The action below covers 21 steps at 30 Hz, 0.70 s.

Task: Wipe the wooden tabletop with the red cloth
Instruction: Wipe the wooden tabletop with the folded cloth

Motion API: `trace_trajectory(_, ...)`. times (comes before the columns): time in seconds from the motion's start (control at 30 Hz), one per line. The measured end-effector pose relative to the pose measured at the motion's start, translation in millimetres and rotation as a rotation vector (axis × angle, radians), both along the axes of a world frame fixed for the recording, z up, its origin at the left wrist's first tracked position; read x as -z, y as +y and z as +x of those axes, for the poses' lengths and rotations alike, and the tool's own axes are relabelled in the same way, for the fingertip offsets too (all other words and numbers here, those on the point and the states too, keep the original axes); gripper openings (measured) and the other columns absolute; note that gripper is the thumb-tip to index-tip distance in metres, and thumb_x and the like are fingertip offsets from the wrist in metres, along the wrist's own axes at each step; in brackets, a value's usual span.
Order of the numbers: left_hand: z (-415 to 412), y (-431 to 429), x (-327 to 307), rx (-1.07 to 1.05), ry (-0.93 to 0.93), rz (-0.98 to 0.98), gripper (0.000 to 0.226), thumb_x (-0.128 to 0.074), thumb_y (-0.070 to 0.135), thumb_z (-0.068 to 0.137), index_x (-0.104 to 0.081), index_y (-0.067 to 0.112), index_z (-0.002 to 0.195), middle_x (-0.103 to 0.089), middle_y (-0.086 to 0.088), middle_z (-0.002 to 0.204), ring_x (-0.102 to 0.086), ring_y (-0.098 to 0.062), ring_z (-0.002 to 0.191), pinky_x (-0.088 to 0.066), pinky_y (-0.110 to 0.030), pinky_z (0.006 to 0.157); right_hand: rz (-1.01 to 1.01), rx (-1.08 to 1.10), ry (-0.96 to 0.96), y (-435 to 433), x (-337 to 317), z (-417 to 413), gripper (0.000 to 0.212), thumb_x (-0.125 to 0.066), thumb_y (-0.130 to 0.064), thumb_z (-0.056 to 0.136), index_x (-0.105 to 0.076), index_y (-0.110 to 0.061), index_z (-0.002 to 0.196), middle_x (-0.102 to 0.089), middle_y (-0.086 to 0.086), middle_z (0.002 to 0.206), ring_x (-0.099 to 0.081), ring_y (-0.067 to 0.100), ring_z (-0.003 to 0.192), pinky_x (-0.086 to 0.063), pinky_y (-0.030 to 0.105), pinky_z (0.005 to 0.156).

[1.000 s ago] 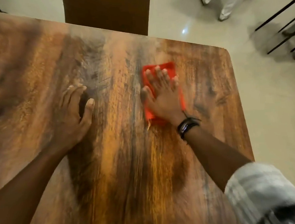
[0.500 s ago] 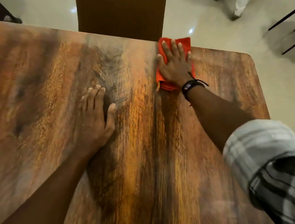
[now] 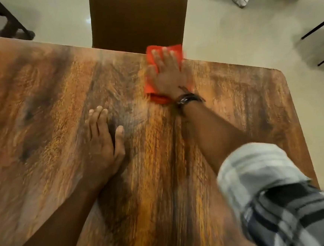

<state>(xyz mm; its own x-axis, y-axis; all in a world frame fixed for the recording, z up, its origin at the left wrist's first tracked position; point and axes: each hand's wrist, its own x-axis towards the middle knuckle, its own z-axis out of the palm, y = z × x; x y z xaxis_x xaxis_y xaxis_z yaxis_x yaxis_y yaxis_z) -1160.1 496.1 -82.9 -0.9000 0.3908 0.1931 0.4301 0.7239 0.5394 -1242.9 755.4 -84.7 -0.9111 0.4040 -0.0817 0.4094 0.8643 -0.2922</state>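
**Now at the far edge: cloth pinned flat under the right palm**

Right now the red cloth (image 3: 150, 86) lies on the wooden worktop (image 3: 50, 112) at its far edge, directly under the right hand (image 3: 168, 74). Its long axis runs away from the person, in line with the forearm. The far end reaches the edge in front of the brown chair back (image 3: 139, 18). Motion blur hides whether it hangs over. The near end shows just behind the wrist, beside the dark wristband (image 3: 187, 98).

The right fingers (image 3: 165, 53) are straight and slightly spread, pointing away from the body. They press the cloth down rather than curling round it. The right arm is stretched nearly full length across the worktop, with a checked sleeve (image 3: 279, 191) rolled above the elbow.

The left hand (image 3: 102, 145) lies flat on bare wood, nearer the body and to the left, well apart from the cloth. Its fingers are straight and close together, the thumb held out to the side. It holds nothing and looks like a brace for the reach.

With the cloth at the limit of the surface, the next stroke probably has to come back toward the body or slide sideways along the edge. The right hand is the one placed to do it. Since only flat pressure holds the cloth, it could bunch or slip off the edge if that pressure eases.
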Motion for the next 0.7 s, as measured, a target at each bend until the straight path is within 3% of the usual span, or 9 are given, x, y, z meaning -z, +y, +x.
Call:
trace_trajectory(0.13, -3, 2, 8, -0.003, -0.012, -0.001, 0.059, -0.036, 0.037, 0.101, -0.033, 0.002, 0.149, -0.031, -0.015, 0.158, -0.016, -0.026, 0.151, -0.012, -0.049, 0.124, 0.008, 0.435, -0.042, 120, 1, 74, 0.066, -0.012, -0.057, 0.101, -0.004, -0.030, 0.160, 0.003, 0.006, 0.169, 0.007, 0.028, 0.155, 0.010, 0.059, 0.121)
trace_trajectory(0.23, -5, 2, 14, 0.003, -0.038, -0.035, 0.062, -0.030, 0.043, 0.102, -0.029, 0.006, 0.151, -0.026, -0.010, 0.160, -0.011, -0.023, 0.153, -0.013, -0.054, 0.122, 0.027, 0.576, -0.043, 118, -5, 74, 0.065, -0.020, -0.050, 0.104, -0.006, -0.022, 0.161, 0.001, 0.010, 0.168, 0.004, 0.031, 0.155, 0.005, 0.059, 0.122)
trace_trajectory(0.43, -3, 4, 12, 0.007, -0.049, 0.036, 0.060, -0.028, 0.041, 0.102, -0.028, 0.007, 0.152, -0.026, -0.009, 0.161, -0.010, -0.019, 0.153, -0.011, -0.048, 0.124, 0.034, 0.243, -0.040, 22, -2, -12, 0.065, -0.020, -0.052, 0.105, -0.002, -0.024, 0.161, 0.005, 0.009, 0.168, 0.007, 0.030, 0.155, 0.011, 0.058, 0.121)
trace_trajectory(0.53, -5, 1, 10, -0.056, -0.013, 0.154, 0.053, -0.034, 0.031, 0.103, -0.035, 0.004, 0.148, -0.033, -0.012, 0.157, -0.018, -0.021, 0.151, -0.012, -0.039, 0.125, 0.049, 0.005, -0.003, -62, -1, -65, 0.062, -0.022, -0.053, 0.104, -0.010, -0.029, 0.160, -0.004, 0.006, 0.169, 0.000, 0.027, 0.155, 0.009, 0.055, 0.121)
trace_trajectory(0.7, -6, -1, 9, -0.077, 0.021, 0.363, 0.050, -0.032, 0.026, 0.104, -0.038, -0.001, 0.145, -0.036, -0.016, 0.154, -0.025, -0.024, 0.148, -0.018, -0.038, 0.124, 0.057, -0.195, -0.004, -124, -5, -83, 0.059, -0.024, -0.054, 0.103, -0.013, -0.036, 0.159, -0.007, 0.000, 0.169, -0.003, 0.024, 0.155, 0.005, 0.055, 0.123)
